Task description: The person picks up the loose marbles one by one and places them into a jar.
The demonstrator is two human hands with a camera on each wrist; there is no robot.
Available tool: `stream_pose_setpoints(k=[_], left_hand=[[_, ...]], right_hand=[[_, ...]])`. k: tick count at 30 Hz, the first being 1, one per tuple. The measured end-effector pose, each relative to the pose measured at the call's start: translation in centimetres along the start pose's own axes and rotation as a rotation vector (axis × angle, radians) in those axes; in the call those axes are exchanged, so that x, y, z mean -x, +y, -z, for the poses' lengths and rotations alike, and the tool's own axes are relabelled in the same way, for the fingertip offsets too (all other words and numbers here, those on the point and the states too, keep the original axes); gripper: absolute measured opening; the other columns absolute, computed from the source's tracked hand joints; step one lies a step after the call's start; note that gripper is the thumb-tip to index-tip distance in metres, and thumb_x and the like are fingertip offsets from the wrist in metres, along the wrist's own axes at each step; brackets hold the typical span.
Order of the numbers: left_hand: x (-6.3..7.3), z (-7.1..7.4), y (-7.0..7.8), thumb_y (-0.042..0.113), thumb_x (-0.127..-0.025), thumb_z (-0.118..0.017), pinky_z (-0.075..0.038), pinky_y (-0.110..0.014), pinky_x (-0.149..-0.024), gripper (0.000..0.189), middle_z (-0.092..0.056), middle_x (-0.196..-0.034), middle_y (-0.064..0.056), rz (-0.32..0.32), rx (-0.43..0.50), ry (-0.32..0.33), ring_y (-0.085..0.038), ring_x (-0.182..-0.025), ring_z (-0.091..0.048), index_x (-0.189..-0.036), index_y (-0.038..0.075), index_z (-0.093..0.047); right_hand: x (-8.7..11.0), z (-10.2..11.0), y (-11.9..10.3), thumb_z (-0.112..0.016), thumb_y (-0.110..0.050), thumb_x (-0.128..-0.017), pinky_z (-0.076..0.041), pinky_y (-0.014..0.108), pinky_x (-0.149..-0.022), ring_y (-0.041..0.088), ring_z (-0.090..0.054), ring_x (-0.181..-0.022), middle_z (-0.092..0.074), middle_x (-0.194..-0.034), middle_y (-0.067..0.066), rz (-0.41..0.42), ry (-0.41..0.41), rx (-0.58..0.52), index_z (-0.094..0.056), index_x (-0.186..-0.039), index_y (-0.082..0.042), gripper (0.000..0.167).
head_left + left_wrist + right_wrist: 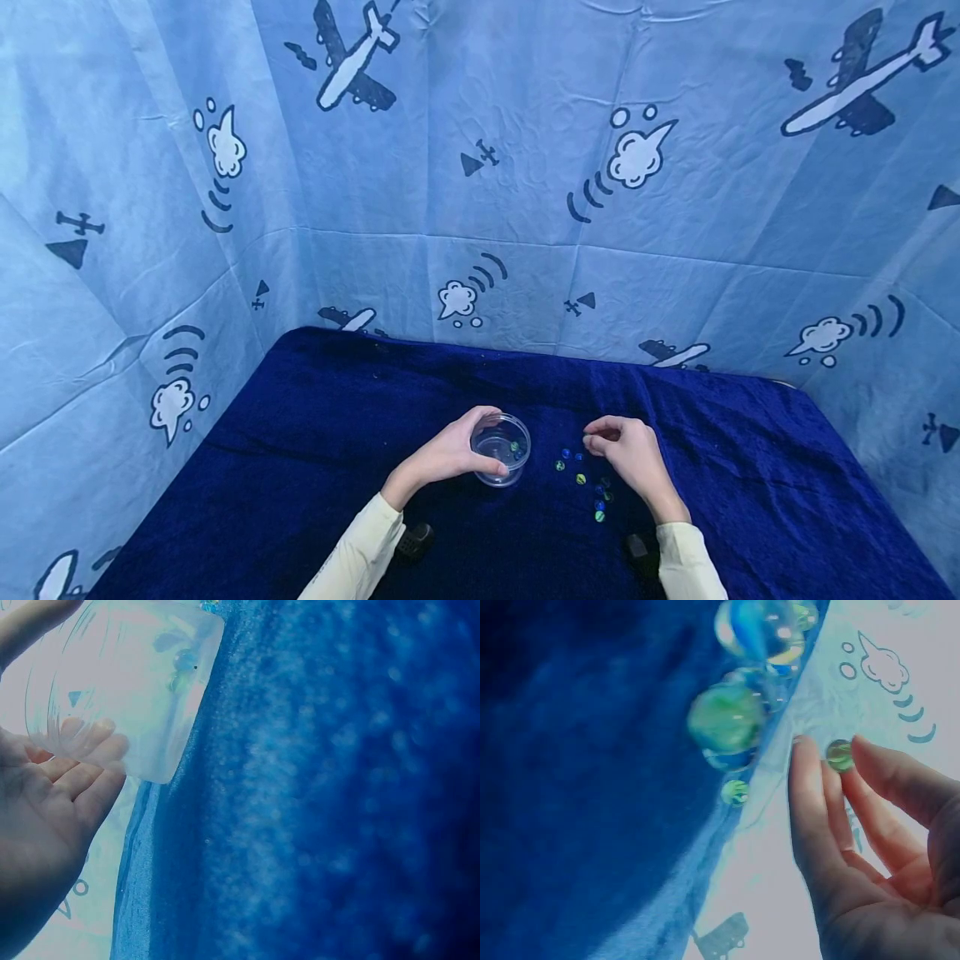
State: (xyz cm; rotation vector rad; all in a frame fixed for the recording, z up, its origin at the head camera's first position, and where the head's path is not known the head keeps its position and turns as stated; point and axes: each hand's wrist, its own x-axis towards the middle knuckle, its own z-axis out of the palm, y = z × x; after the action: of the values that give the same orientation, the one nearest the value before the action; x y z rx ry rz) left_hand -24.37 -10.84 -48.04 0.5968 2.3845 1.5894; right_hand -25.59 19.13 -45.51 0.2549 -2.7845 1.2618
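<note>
My left hand (453, 450) grips a clear round plastic jar (501, 482) around its side, thumb at the near rim and fingers behind. A few glass marbles (514, 447) show inside it; in the left wrist view they appear blurred through the wall of the jar (142, 690). To the right, my right hand (628, 450) pinches one green marble (840, 755) between thumb and fingertips, above the cloth. Loose blue, green and yellow marbles (581, 479) lie on the cloth between the jar and my right hand.
Dark blue velvety cloth (315, 433) covers the table. Light blue curtains (525, 200) printed with planes and clouds hang behind and at the sides. Two small dark objects (415, 542) show beside the sleeves.
</note>
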Motion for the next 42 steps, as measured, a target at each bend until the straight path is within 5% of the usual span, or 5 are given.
stream_pose_setpoints(k=[9, 24, 42], left_hand=[[0.0, 0.0, 0.0, 0.030, -0.082, -0.086, -0.037, -0.045, -0.117, 0.086, -0.051, -0.152, -0.012, 0.003, 0.001, 0.000, -0.027, -0.142, -0.047, -0.152, 0.006, -0.043], [-0.1, -0.1, -0.1, 0.029, -0.084, -0.085, -0.037, -0.047, -0.117, 0.084, -0.051, -0.151, -0.012, 0.014, 0.006, -0.004, -0.028, -0.141, -0.048, -0.153, 0.008, -0.042], [0.1, 0.0, 0.1, 0.026, -0.085, -0.084, -0.039, -0.046, -0.115, 0.082, -0.051, -0.151, -0.015, 0.000, 0.005, -0.001, -0.029, -0.140, -0.049, -0.152, 0.005, -0.042]], right_hand=[[0.3, 0.3, -2.3, -0.078, -0.002, -0.089, -0.054, 0.021, -0.071, 0.013, -0.074, -0.079, -0.077, -0.094, 0.010, 0.033, 0.062, -0.099, -0.078, -0.102, 0.002, 0.014], [1.6, -2.4, -6.4, -0.078, -0.003, -0.090, -0.057, 0.022, -0.076, 0.013, -0.073, -0.086, -0.075, -0.098, 0.007, 0.126, -0.011, -0.251, -0.079, -0.100, -0.002, 0.010], [2.1, -6.1, -6.8, -0.082, 0.001, -0.084, -0.058, 0.025, -0.074, 0.011, -0.072, -0.081, -0.074, -0.089, -0.002, 0.225, 0.021, -0.204, -0.080, -0.093, -0.005, 0.011]])
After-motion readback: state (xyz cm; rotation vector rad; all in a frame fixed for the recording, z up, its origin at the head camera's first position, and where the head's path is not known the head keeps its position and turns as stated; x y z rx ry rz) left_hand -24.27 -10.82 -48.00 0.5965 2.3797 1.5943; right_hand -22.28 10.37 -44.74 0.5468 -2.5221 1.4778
